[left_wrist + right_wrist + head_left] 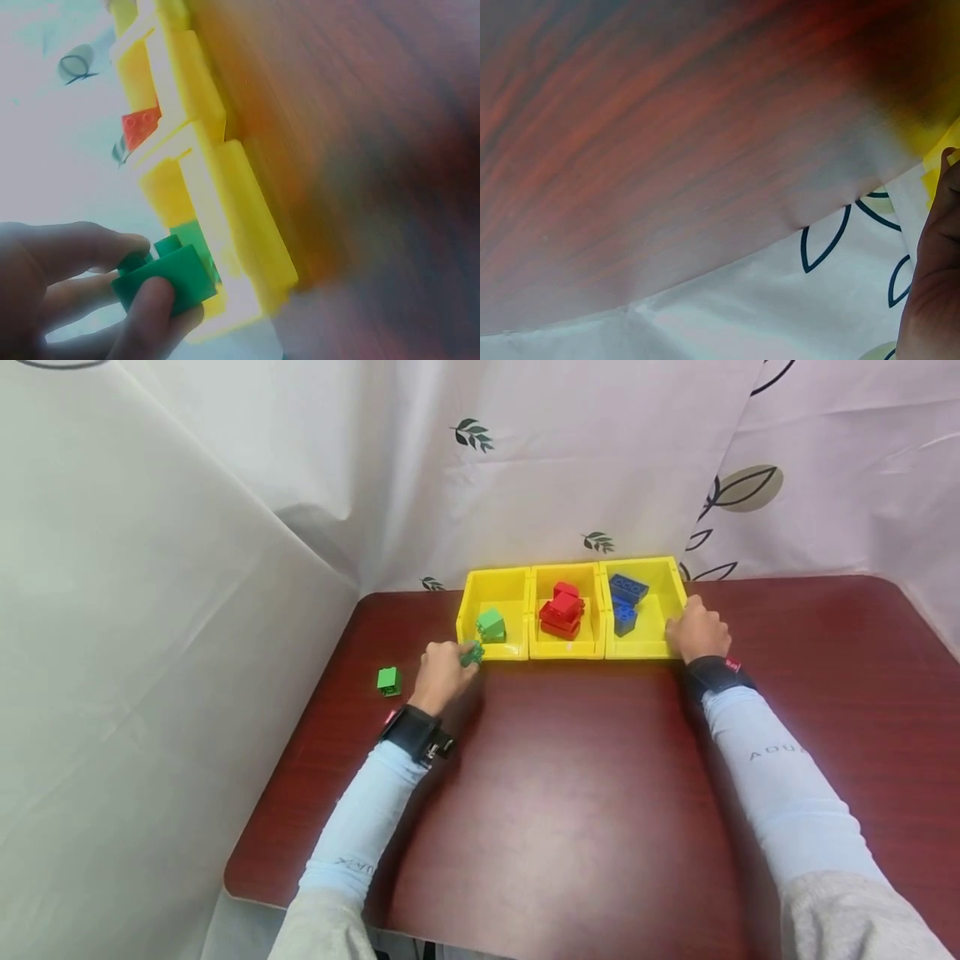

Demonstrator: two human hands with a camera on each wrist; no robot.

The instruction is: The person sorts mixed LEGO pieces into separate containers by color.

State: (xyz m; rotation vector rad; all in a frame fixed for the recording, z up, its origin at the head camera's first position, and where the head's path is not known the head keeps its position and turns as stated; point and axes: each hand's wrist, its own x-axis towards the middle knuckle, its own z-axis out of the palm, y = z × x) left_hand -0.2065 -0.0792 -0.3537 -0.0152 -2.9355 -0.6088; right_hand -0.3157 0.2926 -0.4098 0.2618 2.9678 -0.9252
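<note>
My left hand (pixel 440 677) pinches a green toy brick (pixel 169 279) between thumb and fingers, at the front left corner of the left yellow bin (pixel 512 652). Another green brick (pixel 491 624) lies inside that bin. A third green brick (pixel 388 681) sits on the table, left of the hand. At the far end of the row, my right hand (pixel 700 631) grips the side wall of the right yellow bin (pixel 663 575); its fingertips are partly hidden. Only the edge of this hand shows in the right wrist view.
The middle yellow bin (pixel 567 652) holds several red bricks (pixel 561 610). Blue bricks (pixel 627 589) lie in the right bin. The three bins stand side by side near the back of the dark red table (pixel 570 777), before a patterned white curtain (pixel 600 460).
</note>
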